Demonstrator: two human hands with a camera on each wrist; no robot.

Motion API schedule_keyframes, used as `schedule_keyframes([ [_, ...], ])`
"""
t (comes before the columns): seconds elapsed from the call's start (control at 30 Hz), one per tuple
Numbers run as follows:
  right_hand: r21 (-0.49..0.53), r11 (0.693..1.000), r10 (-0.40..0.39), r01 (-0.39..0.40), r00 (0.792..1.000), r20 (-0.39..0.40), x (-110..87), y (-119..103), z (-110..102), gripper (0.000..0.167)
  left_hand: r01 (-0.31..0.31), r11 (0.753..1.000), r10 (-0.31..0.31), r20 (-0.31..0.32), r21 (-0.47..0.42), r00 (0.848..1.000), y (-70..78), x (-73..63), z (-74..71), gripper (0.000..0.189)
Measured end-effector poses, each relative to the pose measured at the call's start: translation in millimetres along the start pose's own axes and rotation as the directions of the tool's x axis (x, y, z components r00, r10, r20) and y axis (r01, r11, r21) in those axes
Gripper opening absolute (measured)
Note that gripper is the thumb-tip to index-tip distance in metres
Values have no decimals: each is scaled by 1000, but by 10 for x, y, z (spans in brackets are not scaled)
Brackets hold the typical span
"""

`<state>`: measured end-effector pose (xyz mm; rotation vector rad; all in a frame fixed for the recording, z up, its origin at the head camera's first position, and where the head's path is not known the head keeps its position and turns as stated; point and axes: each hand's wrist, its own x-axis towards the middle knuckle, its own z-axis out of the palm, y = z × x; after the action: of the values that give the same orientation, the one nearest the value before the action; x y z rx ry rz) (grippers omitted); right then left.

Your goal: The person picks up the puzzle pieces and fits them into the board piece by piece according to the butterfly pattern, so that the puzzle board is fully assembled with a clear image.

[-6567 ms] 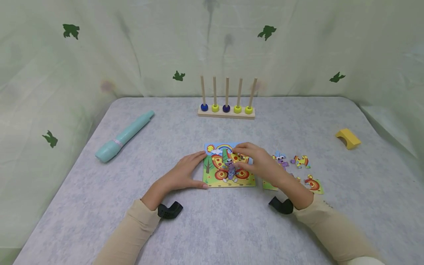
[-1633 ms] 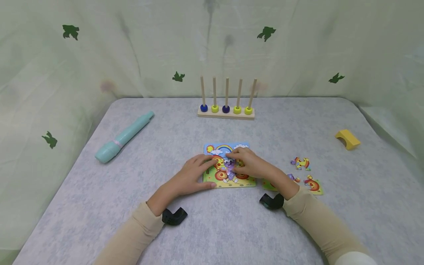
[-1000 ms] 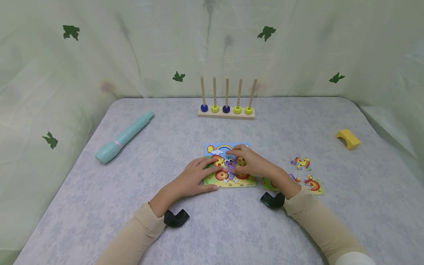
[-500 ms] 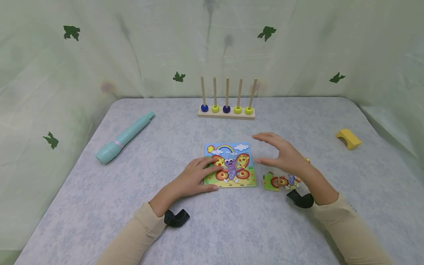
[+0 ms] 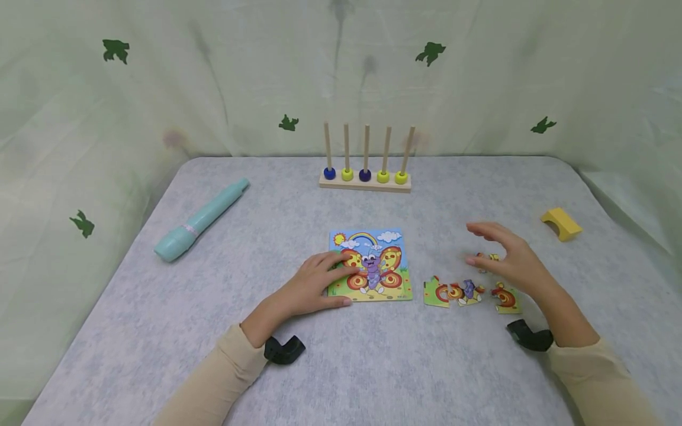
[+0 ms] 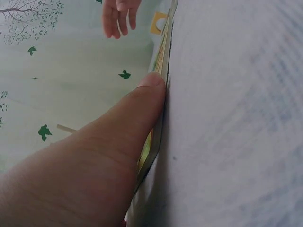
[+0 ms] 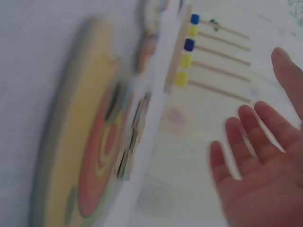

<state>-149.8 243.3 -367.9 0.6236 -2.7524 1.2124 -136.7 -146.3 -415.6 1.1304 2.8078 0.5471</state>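
Note:
A butterfly jigsaw puzzle (image 5: 391, 290) lies on the table, its picture showing a purple-bodied butterfly under a rainbow. My left hand (image 5: 311, 284) rests on its left side, fingers over the picture; the thumb lies along the front edge, also seen in the left wrist view. Off to the right, my right hand (image 5: 514, 260) hovers with fingers spread and nothing in them. Beneath it a yellow-and-red puzzle piece (image 5: 493, 258) is partly hidden. Closer to me lie a green-cornered piece (image 5: 434, 296), a purple-bodied piece (image 5: 469, 290) and a spiral-wing piece (image 5: 506, 300).
Behind the puzzle stands a wooden peg stacker (image 5: 364, 184) with blue and yellow beads. A turquoise toy microphone (image 5: 202, 219) lies at the left. At the right sits a yellow arch block (image 5: 562, 223). A pale curtain (image 5: 240, 71) closes off the table's far edge.
The butterfly-head piece, loose on the right at first, is now in the puzzle's upper middle. My right hand let go and moved right over the loose pieces. The left slid slightly further onto the puzzle.

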Motion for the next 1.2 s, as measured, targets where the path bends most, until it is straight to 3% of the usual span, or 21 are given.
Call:
schedule_keyframes([
  [0.17, -37, 992, 122, -119, 988, 95, -59, 158, -24, 62, -6, 1000, 6, 2, -3, 1000, 0, 2, 4, 61],
  [0.37, -93, 977, 208, -194, 963, 173, -72, 302, -32, 64, -4, 1000, 4, 7, 0, 1000, 7, 1, -4, 61],
  [0.77, -137, 966, 250, -221, 933, 260, -89, 430, -108, 59, -4, 1000, 4, 17, 18, 1000, 6, 7, 2, 62],
  [1.07, -189, 962, 236, -196, 945, 226, -59, 385, -62, 52, -1, 1000, 1, 11, 8, 1000, 7, -4, -8, 61],
  [1.2, -171, 972, 193, -162, 964, 185, -44, 281, -41, 52, -2, 1000, 2, 10, 16, 1000, 12, -7, -11, 61],
])
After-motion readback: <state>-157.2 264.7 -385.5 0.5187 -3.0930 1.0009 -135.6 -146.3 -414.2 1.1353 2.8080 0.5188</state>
